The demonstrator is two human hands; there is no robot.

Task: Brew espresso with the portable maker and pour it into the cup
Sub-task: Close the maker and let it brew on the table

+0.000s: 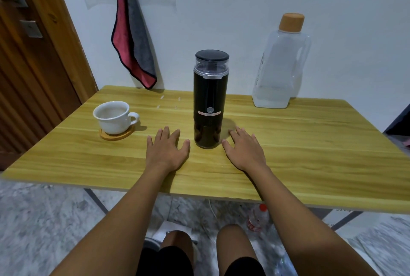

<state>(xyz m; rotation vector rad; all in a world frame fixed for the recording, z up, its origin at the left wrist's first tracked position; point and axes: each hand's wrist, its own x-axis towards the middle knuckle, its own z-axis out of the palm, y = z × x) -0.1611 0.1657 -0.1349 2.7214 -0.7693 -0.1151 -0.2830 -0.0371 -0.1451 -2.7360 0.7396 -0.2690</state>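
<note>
Both of my grips are released: the left grip (167, 150) and the right grip (244, 149) lie palm down on the surface (310, 142), fingers straight, grasping nothing. The portable maker (210, 100) stands upright between them, just beside each thumb and, as far as I can see, touched by neither. Its lid is on and its button faces me. The cup (113, 117) sits on a coaster (116, 134) off to my left, apart from the maker, and looks empty, so I judge the brewing has not begun. The maker is tall and narrow and would tip easily. I should wrap one grip low round the dark body to steady it before the other works the lid or button. The water jug (281, 64) stands at the back right, and I would reach it round the maker, not over it.
</note>
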